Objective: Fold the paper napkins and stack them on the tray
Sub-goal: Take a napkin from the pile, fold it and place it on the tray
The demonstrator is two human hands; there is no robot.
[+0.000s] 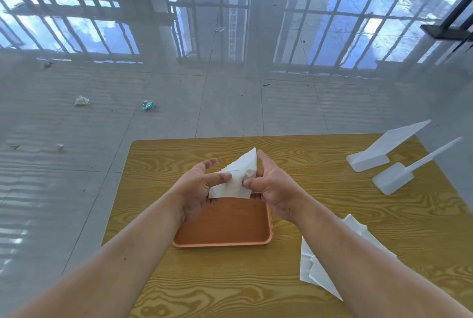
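Note:
I hold a white paper napkin (236, 176), partly folded into a pointed shape, in the air above the far edge of the orange tray (222, 228). My left hand (199, 189) pinches its left side with thumb and fingers. My right hand (271, 184) grips its right side. The tray lies on the wooden table (332, 202) and nothing rests in the part I can see. More white napkins (314, 266) lie loose on the table to the right, partly hidden under my right forearm.
Two white plastic stands (384, 153) (399, 176) sit at the table's far right corner. Beyond the table is a glossy tiled floor with scattered crumpled scraps (82, 100) and dark table bases (445, 32) at the edges.

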